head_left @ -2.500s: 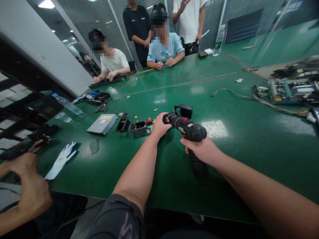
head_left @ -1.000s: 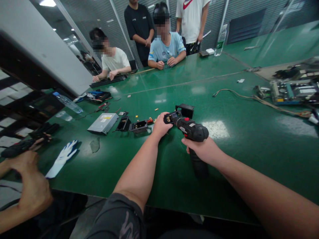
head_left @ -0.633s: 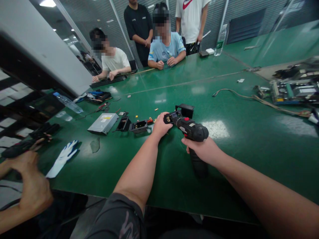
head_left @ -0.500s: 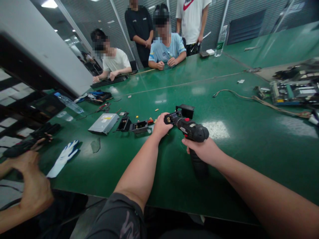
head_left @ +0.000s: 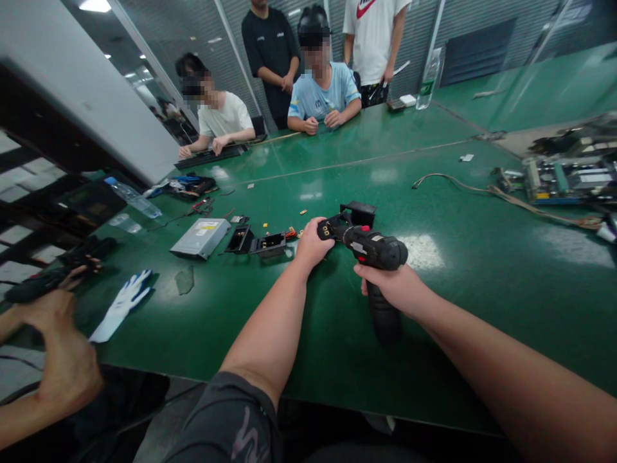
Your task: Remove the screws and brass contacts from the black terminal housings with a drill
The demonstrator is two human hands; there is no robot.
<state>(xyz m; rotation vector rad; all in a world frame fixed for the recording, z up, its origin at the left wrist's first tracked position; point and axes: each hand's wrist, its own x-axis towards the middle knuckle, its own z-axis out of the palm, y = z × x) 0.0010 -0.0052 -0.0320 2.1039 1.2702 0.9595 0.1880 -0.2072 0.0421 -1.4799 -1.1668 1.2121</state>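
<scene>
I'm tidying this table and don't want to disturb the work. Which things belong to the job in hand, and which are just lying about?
Part of the job:
power drill, in the right hand
black part, held by the left hand
perhaps the similar open black boxes

Apparently just lying about:
white and blue glove
grey metal box
blue-capped bottle
circuit boards

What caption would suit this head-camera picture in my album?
Right hand grips a black drill pointed at a black part that the left hand holds at a green table.
</scene>
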